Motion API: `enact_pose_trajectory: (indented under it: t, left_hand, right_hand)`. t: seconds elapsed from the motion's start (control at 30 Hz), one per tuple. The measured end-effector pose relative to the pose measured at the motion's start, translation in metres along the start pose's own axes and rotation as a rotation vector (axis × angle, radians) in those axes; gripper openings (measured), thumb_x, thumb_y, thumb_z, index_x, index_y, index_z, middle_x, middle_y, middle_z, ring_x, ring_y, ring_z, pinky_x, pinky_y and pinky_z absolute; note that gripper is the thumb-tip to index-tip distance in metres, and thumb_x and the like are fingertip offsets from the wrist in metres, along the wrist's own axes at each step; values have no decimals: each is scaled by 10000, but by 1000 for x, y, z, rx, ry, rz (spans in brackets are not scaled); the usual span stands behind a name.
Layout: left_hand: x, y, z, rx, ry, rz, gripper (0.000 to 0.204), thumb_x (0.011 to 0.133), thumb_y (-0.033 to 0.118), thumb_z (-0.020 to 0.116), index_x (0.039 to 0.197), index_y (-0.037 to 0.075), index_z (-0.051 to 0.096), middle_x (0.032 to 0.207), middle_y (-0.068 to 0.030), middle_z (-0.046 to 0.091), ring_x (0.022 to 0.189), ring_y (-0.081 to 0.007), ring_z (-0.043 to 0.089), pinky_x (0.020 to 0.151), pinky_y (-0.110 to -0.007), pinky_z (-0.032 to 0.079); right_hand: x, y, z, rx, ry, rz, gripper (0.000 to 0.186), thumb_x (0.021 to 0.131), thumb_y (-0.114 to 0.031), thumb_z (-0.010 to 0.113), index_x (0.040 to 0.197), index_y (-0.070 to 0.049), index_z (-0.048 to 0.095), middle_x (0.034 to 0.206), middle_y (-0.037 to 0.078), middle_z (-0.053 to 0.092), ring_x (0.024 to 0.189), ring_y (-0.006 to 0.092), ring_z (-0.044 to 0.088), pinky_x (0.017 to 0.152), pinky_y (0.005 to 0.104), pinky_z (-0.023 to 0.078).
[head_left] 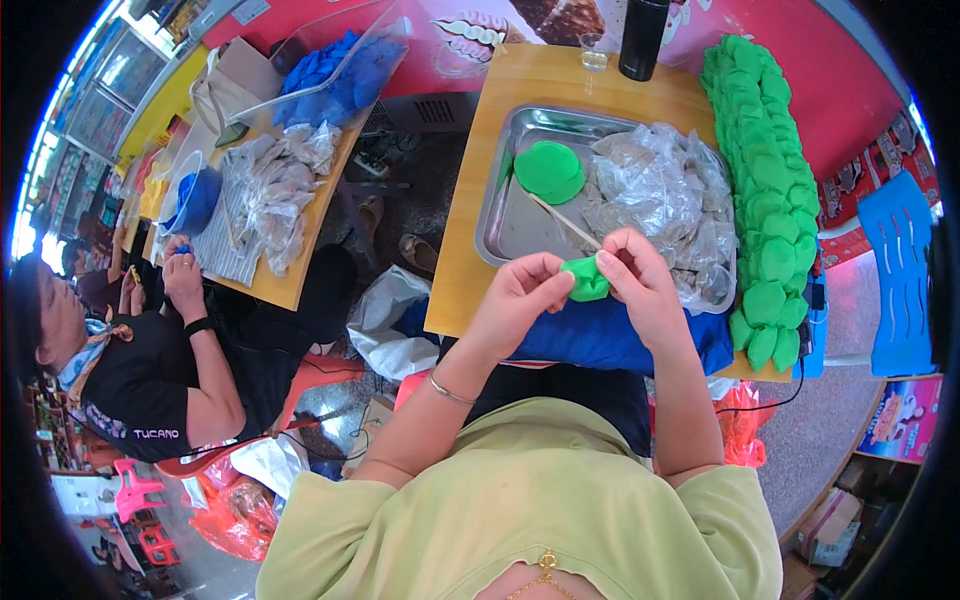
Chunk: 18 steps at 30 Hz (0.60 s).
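Between my left hand (525,295) and my right hand (640,285), a small folded green piece (585,279) is pinched by fingers of both. A thin wooden stick (560,218) runs up-left from behind my right fingers into the steel tray (497,205); whether I hold it, I cannot tell. In the tray are a stack of flat green rounds (549,170) and a crumpled pile of clear bags (650,180) with pale brown contents. A long heap of overlapping green pieces (765,190) lines the table's right side, and blue cloth (640,340) shows below the tray.
A co-worker (130,370) sits at my left by another table (290,280) holding blue pieces (330,85) and bags (275,200). A black bottle (640,38) and clear cup (595,55) stand at my table's far edge (490,70). A blue chair (890,270) is at right.
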<state>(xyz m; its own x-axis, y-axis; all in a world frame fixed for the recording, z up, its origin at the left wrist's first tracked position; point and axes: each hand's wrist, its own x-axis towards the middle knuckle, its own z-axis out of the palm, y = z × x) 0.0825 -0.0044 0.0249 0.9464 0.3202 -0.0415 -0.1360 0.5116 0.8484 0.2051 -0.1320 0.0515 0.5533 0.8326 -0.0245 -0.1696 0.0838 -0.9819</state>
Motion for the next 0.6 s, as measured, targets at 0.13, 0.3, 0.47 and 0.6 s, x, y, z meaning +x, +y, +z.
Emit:
enact_pose_trajectory:
  t: [0.13, 0.3, 0.47, 0.6]
  left_hand:
    - [0, -3, 4, 113, -71, 132, 91, 856, 102, 632, 926, 46, 616, 803, 37, 581, 706, -9, 485, 603, -156, 377]
    - [1, -7, 4, -100, 12, 29, 94, 854, 94, 631, 935, 55, 605, 805, 33, 577, 697, -14, 482, 599, -162, 380]
    - [0, -6, 4, -336, -116, -56, 88, 857, 98, 623, 931, 66, 590, 794, 40, 571, 676, -14, 473, 594, -163, 377]
    - [2, -5, 7, -10, 8, -100, 81, 855, 98, 618, 923, 72, 583, 815, 38, 571, 675, -10, 470, 591, -161, 373]
  right_hand:
    - [-1, 0, 1, -97, -44, -90, 84, 894, -94, 555, 868, -56, 485, 803, -35, 455, 750, 36, 433, 669, 193, 371]
    - [0, -1, 2, -114, -38, -125, 95, 890, -86, 558, 861, -51, 474, 804, -35, 442, 747, 37, 424, 665, 193, 366]
    - [0, 2, 3, -98, -51, -110, 86, 893, -87, 550, 862, -49, 478, 803, -36, 442, 744, 38, 429, 663, 192, 369]
    - [1, 4, 2, -125, 14, -159, 78, 893, -87, 546, 864, -50, 484, 803, -34, 443, 743, 39, 431, 661, 191, 371]
